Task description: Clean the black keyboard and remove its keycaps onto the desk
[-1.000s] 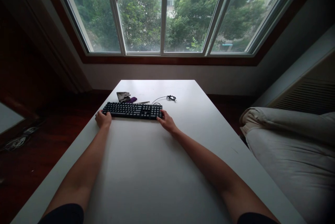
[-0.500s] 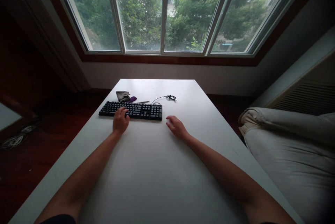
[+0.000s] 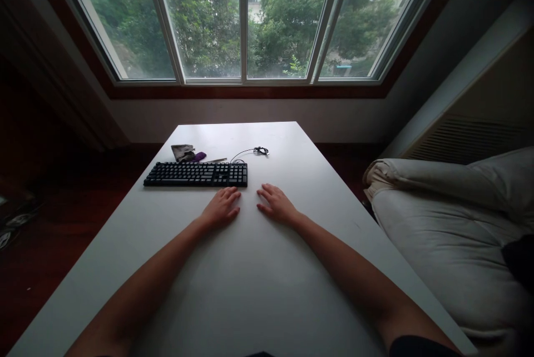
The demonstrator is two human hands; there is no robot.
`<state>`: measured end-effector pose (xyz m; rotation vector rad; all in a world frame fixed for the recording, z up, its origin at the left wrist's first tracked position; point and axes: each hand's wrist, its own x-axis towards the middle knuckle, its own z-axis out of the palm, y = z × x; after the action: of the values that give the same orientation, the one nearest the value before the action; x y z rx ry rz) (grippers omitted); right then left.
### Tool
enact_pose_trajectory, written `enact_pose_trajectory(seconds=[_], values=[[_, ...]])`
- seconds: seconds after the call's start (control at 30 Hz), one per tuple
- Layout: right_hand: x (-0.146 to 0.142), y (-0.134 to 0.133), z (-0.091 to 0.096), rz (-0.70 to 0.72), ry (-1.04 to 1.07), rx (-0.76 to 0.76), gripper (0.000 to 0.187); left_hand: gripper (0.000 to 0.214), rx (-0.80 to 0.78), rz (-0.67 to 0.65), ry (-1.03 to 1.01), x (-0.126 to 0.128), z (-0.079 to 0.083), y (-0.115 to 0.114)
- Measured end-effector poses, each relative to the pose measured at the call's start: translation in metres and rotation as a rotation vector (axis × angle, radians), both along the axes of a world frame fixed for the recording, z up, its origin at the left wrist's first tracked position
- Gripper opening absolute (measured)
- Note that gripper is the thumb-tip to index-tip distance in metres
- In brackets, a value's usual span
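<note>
A black keyboard (image 3: 187,174) lies on the white table (image 3: 250,284), left of the middle. My left hand (image 3: 221,206) rests just in front of the keyboard's right end, fingers stretched out and holding nothing. To its right, past the keyboard's corner, my right hand (image 3: 276,204) lies palm down with fingers apart, also holding nothing. Behind the keyboard sit a crumpled grey cloth (image 3: 182,152), a purple item (image 3: 199,157) and a thin stick-like object (image 3: 217,160) whose kind I cannot make out. The keyboard's cable (image 3: 261,150) runs back to a bundled coil.
Beyond the table's far edge is a wall with a wide window (image 3: 244,23). A pale padded sofa (image 3: 442,234) stands along the right side. Dark red flooring (image 3: 79,207) shows on the left, with some cables (image 3: 19,219) on it.
My left hand has come off the keyboard and moved right onto the table in front of it. The right hand has spread its fingers on the table. The view has shifted slightly.
</note>
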<state>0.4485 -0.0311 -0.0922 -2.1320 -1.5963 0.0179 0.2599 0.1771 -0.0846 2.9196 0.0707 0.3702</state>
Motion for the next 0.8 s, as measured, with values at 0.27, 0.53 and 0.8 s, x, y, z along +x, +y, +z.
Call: enact_pose_trajectory(seconds=[0.27, 0.53, 0.8], values=[[-0.016, 0.0, 0.0, 0.002, -0.02, -0.148, 0.087, 0.078, 0.035, 0.044, 0.143, -0.007, -0.003, -0.006], [-0.02, -0.002, 0.013, -0.006, -0.115, -0.328, 0.092, 0.081, 0.057, 0.072, 0.189, -0.006, 0.001, -0.009], [-0.022, -0.001, 0.015, -0.014, -0.133, -0.343, 0.095, 0.084, 0.082, 0.072, 0.175, -0.018, -0.002, -0.004]])
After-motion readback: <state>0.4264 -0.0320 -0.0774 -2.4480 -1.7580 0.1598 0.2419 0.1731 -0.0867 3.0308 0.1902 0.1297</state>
